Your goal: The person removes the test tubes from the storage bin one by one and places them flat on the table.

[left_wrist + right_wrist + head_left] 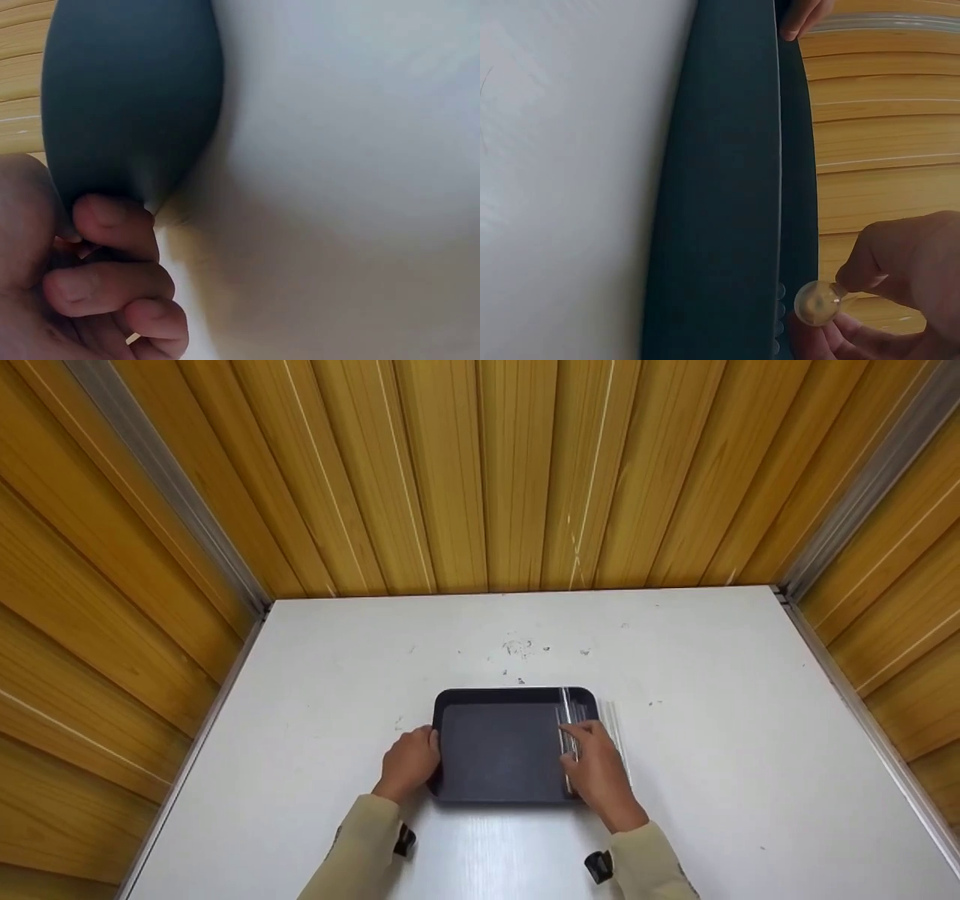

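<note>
Your table (712,750) is white, with a soft sheen on the part nearest you; your dark tray (495,750) sits on it, long sides running left to right; just off the tray's right end you have clear tubes (616,727) on the table, too faint to count; beyond the tray you see a cluster of dark specks (517,646), with a few more out to the right.

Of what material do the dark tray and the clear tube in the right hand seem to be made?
Dark tray: probably moulded plastic, matte; its surface looks smooth and dull, its corners rounded.
Clear tube: glass or clear plastic, glossy; it is see-through with bright highlights, but which one stays open.
</note>
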A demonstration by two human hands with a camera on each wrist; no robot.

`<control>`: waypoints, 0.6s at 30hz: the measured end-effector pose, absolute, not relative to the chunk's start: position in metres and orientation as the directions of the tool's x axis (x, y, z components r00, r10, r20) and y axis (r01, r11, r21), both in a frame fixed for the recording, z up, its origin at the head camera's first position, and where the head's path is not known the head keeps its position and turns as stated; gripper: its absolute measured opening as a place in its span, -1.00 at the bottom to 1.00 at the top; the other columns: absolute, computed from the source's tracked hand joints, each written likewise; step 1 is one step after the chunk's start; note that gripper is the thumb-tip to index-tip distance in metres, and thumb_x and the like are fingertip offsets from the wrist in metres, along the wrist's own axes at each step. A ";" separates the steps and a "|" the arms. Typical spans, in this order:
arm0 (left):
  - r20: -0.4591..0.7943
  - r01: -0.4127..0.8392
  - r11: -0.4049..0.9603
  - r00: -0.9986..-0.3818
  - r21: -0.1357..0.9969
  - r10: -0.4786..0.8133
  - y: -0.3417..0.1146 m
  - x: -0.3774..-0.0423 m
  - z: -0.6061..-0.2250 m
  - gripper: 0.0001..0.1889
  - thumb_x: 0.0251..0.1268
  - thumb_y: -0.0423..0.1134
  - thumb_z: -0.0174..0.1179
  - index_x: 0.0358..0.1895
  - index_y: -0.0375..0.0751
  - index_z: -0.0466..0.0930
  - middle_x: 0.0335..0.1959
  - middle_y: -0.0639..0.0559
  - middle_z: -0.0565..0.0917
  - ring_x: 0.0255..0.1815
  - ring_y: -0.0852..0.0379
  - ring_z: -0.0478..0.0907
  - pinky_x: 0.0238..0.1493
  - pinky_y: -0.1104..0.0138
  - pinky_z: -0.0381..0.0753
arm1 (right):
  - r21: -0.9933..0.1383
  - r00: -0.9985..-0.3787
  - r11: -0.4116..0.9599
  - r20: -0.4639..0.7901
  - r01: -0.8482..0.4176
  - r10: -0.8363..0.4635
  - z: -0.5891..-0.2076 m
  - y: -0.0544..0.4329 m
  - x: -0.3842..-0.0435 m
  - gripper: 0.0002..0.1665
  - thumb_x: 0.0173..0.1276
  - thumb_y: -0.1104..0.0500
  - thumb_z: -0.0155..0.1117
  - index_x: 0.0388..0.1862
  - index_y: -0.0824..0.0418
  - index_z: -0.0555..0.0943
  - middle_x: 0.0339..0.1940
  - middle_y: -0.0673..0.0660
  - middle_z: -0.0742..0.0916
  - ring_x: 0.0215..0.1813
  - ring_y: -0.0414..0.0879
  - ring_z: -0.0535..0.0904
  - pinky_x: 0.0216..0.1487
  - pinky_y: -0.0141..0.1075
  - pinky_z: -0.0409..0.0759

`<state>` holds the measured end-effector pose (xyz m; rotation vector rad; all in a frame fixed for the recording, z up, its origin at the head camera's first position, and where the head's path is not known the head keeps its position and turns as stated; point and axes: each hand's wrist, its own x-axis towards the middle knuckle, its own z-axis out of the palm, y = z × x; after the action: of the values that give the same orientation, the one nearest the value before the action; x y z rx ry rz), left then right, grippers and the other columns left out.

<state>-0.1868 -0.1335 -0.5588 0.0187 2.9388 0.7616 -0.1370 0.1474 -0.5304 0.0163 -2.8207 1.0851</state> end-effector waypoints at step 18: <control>-0.181 -0.048 0.858 -0.982 0.511 0.053 -0.137 -0.191 -0.556 -0.66 0.51 -0.14 -0.11 -0.10 -0.25 0.64 -0.39 -0.03 0.66 -0.46 0.14 0.49 -0.39 0.20 0.45 | -0.667 -0.990 0.744 0.082 0.033 0.117 -0.524 0.170 -0.137 -0.50 0.21 0.36 0.24 0.18 0.22 0.58 0.15 0.23 0.53 -0.19 -0.08 0.51 -0.20 -0.20 0.46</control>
<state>-0.1912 -0.1367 -0.5563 0.0039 2.8446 0.7893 -0.1369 0.1703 -0.5239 -0.1218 -2.8222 1.0756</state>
